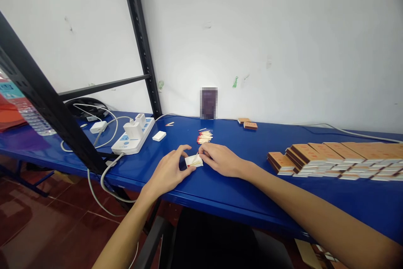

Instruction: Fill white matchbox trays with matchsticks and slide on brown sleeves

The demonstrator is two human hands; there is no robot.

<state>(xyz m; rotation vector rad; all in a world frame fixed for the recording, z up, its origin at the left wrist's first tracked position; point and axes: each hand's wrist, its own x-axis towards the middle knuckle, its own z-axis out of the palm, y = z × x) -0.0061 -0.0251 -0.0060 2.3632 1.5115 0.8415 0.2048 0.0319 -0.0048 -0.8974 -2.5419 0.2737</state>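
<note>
A small white matchbox tray [189, 160] with a few matches in it lies low over the blue table, between my hands. My left hand [169, 171] holds it from the left, thumb along the near edge and the forefinger raised and curved. At the tray's right end, the fingers of my right hand [220, 159] are pinched together; what they hold is hidden. Just beyond my right hand sits a pile of red-tipped matches [205, 136]. Farther left lie a few loose matches [169, 124] and a closed-looking white tray [159, 136].
Stacked matchboxes [333, 158] fill the right side of the table. Two more matchboxes [250, 125] lie near the wall. On the left are a power strip [135, 137] with cables, a black shelf post [74, 130] and a plastic bottle [34, 116]. A blurred dark panel [208, 103] leans at the back.
</note>
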